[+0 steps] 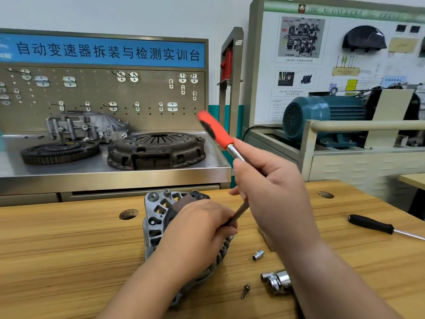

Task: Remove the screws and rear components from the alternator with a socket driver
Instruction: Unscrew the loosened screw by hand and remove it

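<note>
Head view: the right hand (pixel 271 192) grips the socket driver (pixel 216 131) by its shaft, with the red handle tilted up beyond it. The left hand (pixel 197 229) lies on the alternator (pixel 156 217) on the desk (pixel 69 249) and curls round the driver's lower end. A screw (pixel 245 290) lies to its right.

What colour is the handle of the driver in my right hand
The handle is orange-red with a black inset, shown in the head view.
</note>
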Motion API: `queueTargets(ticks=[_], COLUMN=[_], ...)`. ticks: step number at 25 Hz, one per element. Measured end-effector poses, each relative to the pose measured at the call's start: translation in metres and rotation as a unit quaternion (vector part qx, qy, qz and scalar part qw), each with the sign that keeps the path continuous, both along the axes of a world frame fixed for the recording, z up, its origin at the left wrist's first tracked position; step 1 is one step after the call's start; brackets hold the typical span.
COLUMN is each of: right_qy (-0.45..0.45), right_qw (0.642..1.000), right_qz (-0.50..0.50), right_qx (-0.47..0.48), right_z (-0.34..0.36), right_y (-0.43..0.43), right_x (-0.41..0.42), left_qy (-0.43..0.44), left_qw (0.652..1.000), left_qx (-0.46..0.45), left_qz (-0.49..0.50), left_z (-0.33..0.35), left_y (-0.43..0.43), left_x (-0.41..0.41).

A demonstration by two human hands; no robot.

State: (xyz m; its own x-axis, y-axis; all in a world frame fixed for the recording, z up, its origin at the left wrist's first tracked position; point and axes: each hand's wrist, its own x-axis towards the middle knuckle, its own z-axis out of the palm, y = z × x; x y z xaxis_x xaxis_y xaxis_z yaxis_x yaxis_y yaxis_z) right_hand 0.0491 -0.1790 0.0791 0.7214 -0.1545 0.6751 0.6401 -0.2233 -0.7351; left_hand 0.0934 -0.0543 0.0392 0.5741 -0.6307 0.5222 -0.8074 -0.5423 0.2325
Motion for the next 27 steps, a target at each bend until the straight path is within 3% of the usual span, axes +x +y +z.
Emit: queueTargets(ticks=[2,4,7,9,12,14,15,17,19,21,23,25,27], right_qy=[0.046,0.096,0.134,0.113,0.024,-0.009,-0.01,0.02,0.063,0.089,0.087,0.046,-0.009], right_qw=[0.989,0.957,0.927,0.946,0.995,1.0,1.0,0.989,0.946,0.923,0.942,0.982,0.996], right_qz=[0.133,0.265,0.344,0.304,0.095,0.006,0.009,0.142,0.307,0.364,0.322,0.18,0.059], right_qx=[-0.038,-0.073,-0.061,-0.029,0.026,0.024,0.016,-0.031,-0.087,-0.09,-0.029,0.036,0.067], right_z=[0.007,0.014,0.019,0.014,-0.001,-0.005,-0.005,0.001,0.009,0.013,0.01,0.002,-0.006], right_y=[-0.01,-0.02,-0.029,-0.026,-0.01,-0.006,-0.006,-0.013,-0.023,-0.03,-0.029,-0.018,-0.004], right_x=[0.0,0.002,0.005,0.005,0.002,0.002,0.003,0.003,0.003,0.005,0.007,0.006,0.003], left_qy=[0.008,0.011,0.007,0.003,-0.005,-0.014,-0.015,-0.004,0.013,0.015,0.013,0.003,-0.005], left_qw=[1.0,1.0,1.0,1.0,1.0,1.0,1.0,1.0,0.999,1.0,1.0,1.0,0.999], left_qx=[0.002,-0.001,0.001,-0.005,-0.016,-0.013,-0.012,-0.022,-0.038,-0.024,-0.016,-0.017,-0.02], left_qz=[-0.012,-0.027,-0.029,-0.016,-0.003,0.001,0.004,0.012,0.009,0.002,0.007,0.025,0.029], left_z=[0.002,0.004,0.003,0.0,-0.002,-0.003,-0.004,-0.003,-0.002,0.0,0.0,0.0,0.0], left_y=[0.001,0.003,0.004,0.002,0.001,-0.001,-0.001,0.0,0.002,0.003,0.002,0.001,-0.001], left_x=[0.001,0.002,0.003,0.003,0.004,0.004,0.004,0.003,0.003,0.003,0.001,0.001,0.001])
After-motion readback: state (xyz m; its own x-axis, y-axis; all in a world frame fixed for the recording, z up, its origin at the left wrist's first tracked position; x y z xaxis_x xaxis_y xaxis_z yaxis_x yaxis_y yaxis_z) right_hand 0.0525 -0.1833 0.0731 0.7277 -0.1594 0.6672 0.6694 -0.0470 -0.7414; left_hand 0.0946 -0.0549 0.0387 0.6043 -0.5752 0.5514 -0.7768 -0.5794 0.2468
